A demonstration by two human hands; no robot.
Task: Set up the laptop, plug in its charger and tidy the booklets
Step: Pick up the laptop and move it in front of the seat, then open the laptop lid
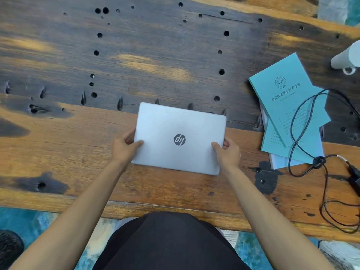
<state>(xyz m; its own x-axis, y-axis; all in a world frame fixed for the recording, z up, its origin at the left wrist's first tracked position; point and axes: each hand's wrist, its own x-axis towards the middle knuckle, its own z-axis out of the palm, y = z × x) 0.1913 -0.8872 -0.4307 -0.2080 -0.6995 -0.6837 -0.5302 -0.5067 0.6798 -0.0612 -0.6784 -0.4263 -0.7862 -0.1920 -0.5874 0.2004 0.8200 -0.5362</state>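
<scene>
A closed silver laptop (pixel 180 125) lies flat in the middle of the wooden table, logo facing up. My left hand (pixel 124 147) grips its left edge, thumb on the lid. My right hand (pixel 228 152) grips its right edge the same way. To the right, teal booklets (pixel 282 98) lie in a loose, skewed pile over some white sheets. A black charger cable (pixel 298 137) loops across the booklets and runs to a black power brick (pixel 355 178) at the right edge.
The table (pixel 136 55) is dark, worn wood with many holes. A white cylindrical object (pixel 346 57) stands at the far right. More cable coils near the front right edge (pixel 339 217). Blue patterned floor shows below the table.
</scene>
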